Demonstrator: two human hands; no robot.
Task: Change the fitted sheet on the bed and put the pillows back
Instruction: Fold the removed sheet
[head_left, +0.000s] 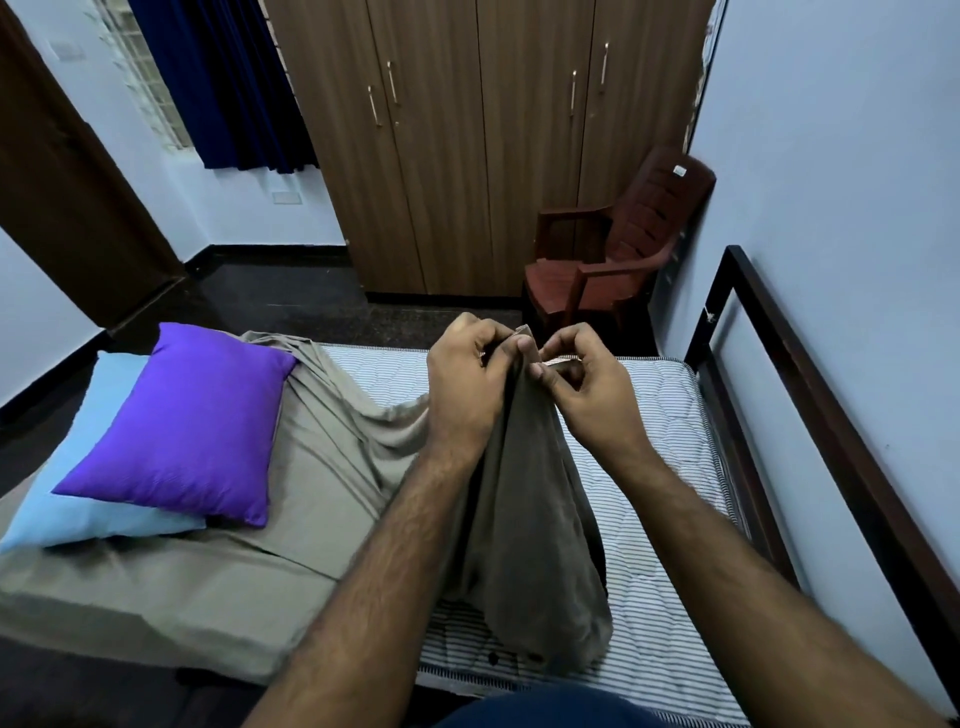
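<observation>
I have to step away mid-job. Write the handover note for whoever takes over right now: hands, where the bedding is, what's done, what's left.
Left hand and right hand both pinch the top edge of the grey-brown sheet, lifted above the bed.
The sheet covers the left part of the bed and is off the right part, where the striped mattress is bare.
The purple pillow lies on the blue pillow, both on the covered left side.
Whether this sheet is going on or coming off cannot be told.
Left: finish the sheet, then set the pillows in place.
</observation>
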